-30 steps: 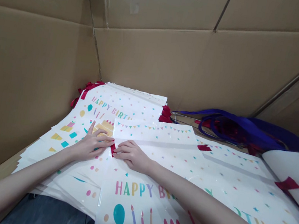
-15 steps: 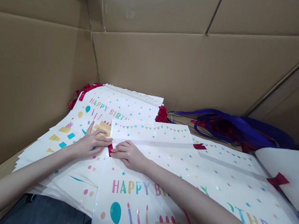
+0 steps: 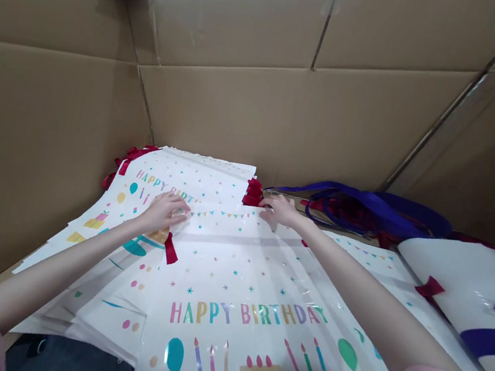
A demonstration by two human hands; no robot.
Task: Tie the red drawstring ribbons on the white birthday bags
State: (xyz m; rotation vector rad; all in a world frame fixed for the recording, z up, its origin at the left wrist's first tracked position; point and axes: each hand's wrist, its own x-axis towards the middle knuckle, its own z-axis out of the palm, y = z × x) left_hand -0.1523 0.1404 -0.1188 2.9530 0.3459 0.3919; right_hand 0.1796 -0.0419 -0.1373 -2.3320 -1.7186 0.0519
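Note:
A white glossy sheet point(image 3: 234, 271) printed with "HAPPY BIRTHDAY", balloons, candles and a cake lies in front of me. My left hand point(image 3: 164, 212) is at its upper left corner, thumb and fingers apart. At the top edge, my right hand point(image 3: 280, 209) has its fingers curled over the sheet, close to a bunch of red ribbon ends point(image 3: 253, 193). A short red ribbon tab point(image 3: 170, 248) sticks out from the sheet's left side, below my left hand. Behind and to the left lies a stack of similar printed sheets point(image 3: 212, 173).
Tall cardboard walls point(image 3: 259, 112) enclose the back and left. Looped blue-purple straps point(image 3: 380, 208) lie at the back right. A curled white sheet point(image 3: 460, 269) with a red tab rests on the right. Something dark point(image 3: 73, 362) shows at the bottom left.
Both hands have left the red tab on the sheet's left side. My left hand moved up to the corner; my right hand moved right and back to the top edge. The view tilted up slightly.

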